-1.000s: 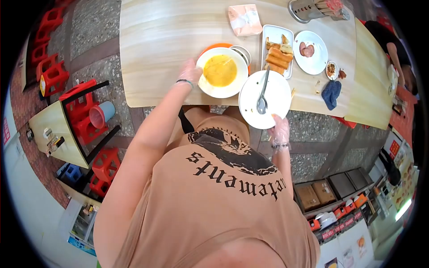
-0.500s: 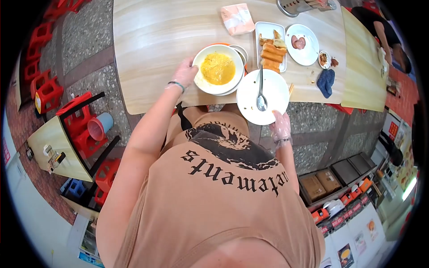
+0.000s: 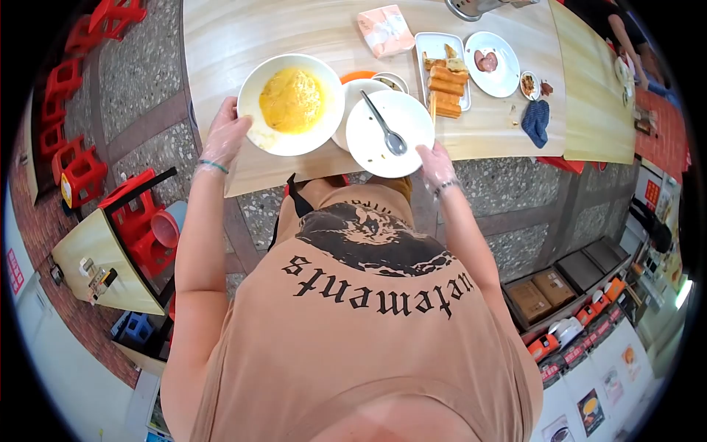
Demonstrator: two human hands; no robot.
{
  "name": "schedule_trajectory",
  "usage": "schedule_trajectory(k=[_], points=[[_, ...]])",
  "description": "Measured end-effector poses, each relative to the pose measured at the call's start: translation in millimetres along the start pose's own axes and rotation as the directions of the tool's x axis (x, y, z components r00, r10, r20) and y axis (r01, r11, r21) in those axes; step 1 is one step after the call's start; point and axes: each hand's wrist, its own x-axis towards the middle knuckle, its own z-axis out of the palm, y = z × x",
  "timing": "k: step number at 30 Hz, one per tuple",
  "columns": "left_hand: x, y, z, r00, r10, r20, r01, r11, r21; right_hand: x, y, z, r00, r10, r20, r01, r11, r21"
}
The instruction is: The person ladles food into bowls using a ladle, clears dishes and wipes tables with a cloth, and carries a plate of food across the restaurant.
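My left hand (image 3: 228,132), in a clear plastic glove, grips the rim of a white bowl (image 3: 258,132) with yellow food (image 3: 292,101) in it. The bowl is lifted off the stack of dishes beside it. My gloved right hand (image 3: 437,163) pinches the edge of a white plate (image 3: 368,158), which carries a metal spoon (image 3: 384,124) and a few dark scraps. This plate overlaps another white dish (image 3: 343,131) in the stack. An orange rim (image 3: 357,75) and a small bowl (image 3: 392,79) show behind it.
Fried dough sticks (image 3: 445,90) lie on a white tray (image 3: 420,55). Around it are a plate with pink slices (image 3: 492,81), a small dish (image 3: 529,85), a blue cloth (image 3: 536,124), a tissue packet (image 3: 386,31) and a metal holder (image 3: 468,7). Red stools (image 3: 82,169) stand left; a person is far right.
My left hand has raised the bowl of yellow food off the stack and carried it left, nearer the camera. My right hand has shifted the plate with the spoon left, over the stack.
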Motion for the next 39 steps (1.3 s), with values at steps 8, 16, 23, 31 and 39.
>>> schedule_trajectory(k=[8, 16, 23, 31, 39], points=[[-34, -34, -2, 0.985, -0.166, 0.036, 0.17, 0.969, -0.178, 32, -25, 37, 0.969, -0.239, -0.063, 0.152, 0.78, -0.607], [-76, -62, 39, 0.968, -0.23, -0.101, 0.171, 0.897, -0.408, -3, -69, 23, 0.97, -0.22, -0.103, 0.152, 0.879, -0.452], [-91, -61, 75, 0.953, -0.287, -0.095, 0.212, 0.858, -0.467, -6, -94, 104, 0.903, -0.107, 0.415, 0.202, 0.96, -0.193], [-104, -61, 50, 0.965, -0.26, 0.023, 0.183, 0.609, -0.772, 4, -109, 152, 0.803, -0.278, 0.527, 0.475, 0.833, -0.284], [-100, -110, -76, 0.972, -0.222, -0.08, 0.033, 0.467, -0.884, -5, -117, 298, 0.823, -0.273, 0.498, 0.501, 0.764, -0.408]])
